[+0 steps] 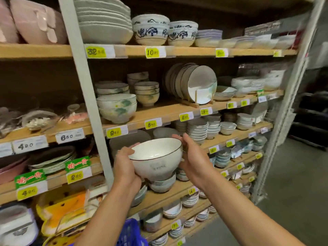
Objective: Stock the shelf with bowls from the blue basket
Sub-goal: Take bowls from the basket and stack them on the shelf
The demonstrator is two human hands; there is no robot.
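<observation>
A white bowl [157, 158] with a thin dark rim, seemingly two nested, is held up in front of the shelving between both hands. My left hand [125, 166] grips its left side with the thumb over the rim. My right hand [192, 157] cups the right side, fingers curled behind it. The bowl hangs just below the wooden shelf [159, 114] that carries matching green-patterned bowls [117, 107]. A corner of the blue basket [131, 233] shows at the bottom, between my forearms.
A grey upright post [85, 82] splits the shelving. Stacked plates [104, 18] and blue-patterned bowls [150, 29] fill the top shelf; plates [198, 82] stand in a rack to the right. Lower shelves hold several small bowl stacks. A concrete floor [287, 201] lies at right.
</observation>
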